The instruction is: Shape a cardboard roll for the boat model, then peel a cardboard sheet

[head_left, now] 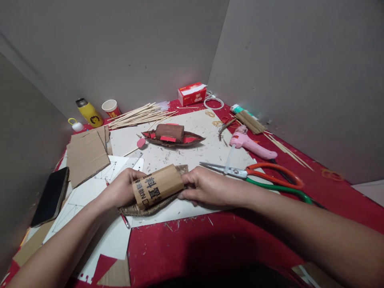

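Cardboard boat [159, 187] sits between the two hands, held low over the near edge of a pale board [195, 122], with its arched cover facing me and dark printed characters running across it. I cannot tell whether its underside touches the board. I have the left hand [123, 186] curled round the left end of the cover, its fingers mostly hidden behind the cardboard. I have the right hand [205, 186] closed narrow on the other end, thumb and fingers bent close together at the hull.

Just beyond, near the middle of the board, I see a brown boat [170, 134] with red pieces along it. To my right, scissors [240, 172] with one orange and one green handle lie near the right hand, and a pink glue gun [255, 148] rests behind them. To my left I have a drawing sheet [81, 218] partly under the left forearm, a pencil [125, 221] below the left hand, cardboard sheets [88, 156] and a dark phone [50, 198]. Along the back of the red table [168, 256] I make out thin sticks [141, 116], a paper cup [109, 108], a yellow bottle [90, 113] and a red box [192, 95].
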